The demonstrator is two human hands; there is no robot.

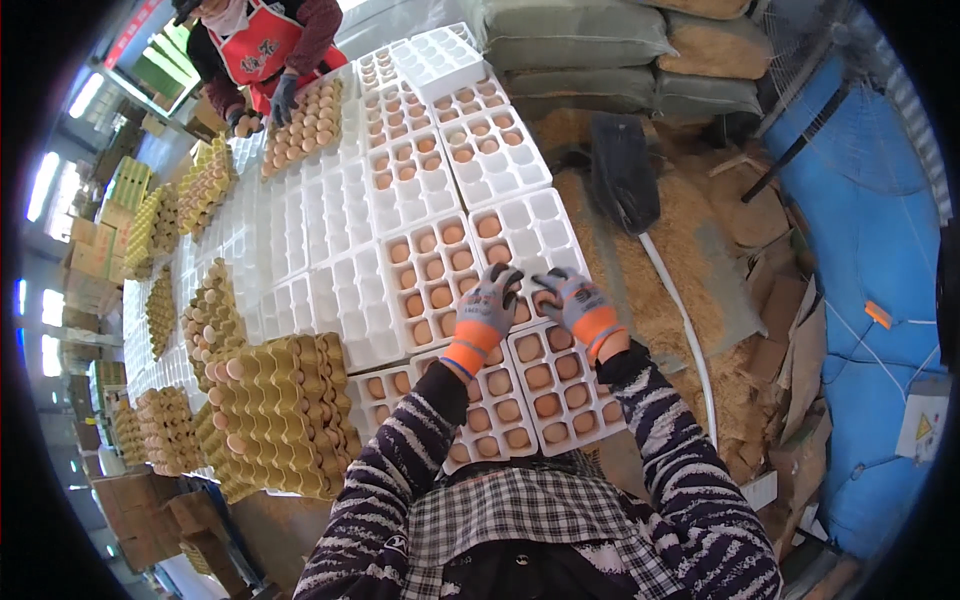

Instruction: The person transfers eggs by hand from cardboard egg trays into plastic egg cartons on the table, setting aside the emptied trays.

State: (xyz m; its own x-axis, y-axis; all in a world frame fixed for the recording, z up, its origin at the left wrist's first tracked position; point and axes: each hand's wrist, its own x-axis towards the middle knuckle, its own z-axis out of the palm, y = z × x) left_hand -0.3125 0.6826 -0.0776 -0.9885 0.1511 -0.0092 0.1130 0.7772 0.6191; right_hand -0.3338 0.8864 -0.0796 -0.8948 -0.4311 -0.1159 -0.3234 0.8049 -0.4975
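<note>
My left hand [491,300], in a grey and orange work glove, is over the left side of a white foam egg tray [566,206]. Beside it my right hand [577,300], gloved alike, has curled fingers around a brown egg [547,301] at the tray's right side. Whether the left fingers hold an egg cannot be told. Brown eggs sit in this tray's left column, and its upper right cups are bare. To the left, another foam tray [379,259] carries brown eggs in its cups. Nearer my body lies a filled foam tray [517,367].
Stacked pulp egg trays [277,420] stand at the left, some with eggs. Across the table a co-worker [259,52] in a red apron handles eggs above a pulp tray [300,127]. Large sacks [577,45], sawdust [675,255] and a long white-handled tool [679,315] are to the right.
</note>
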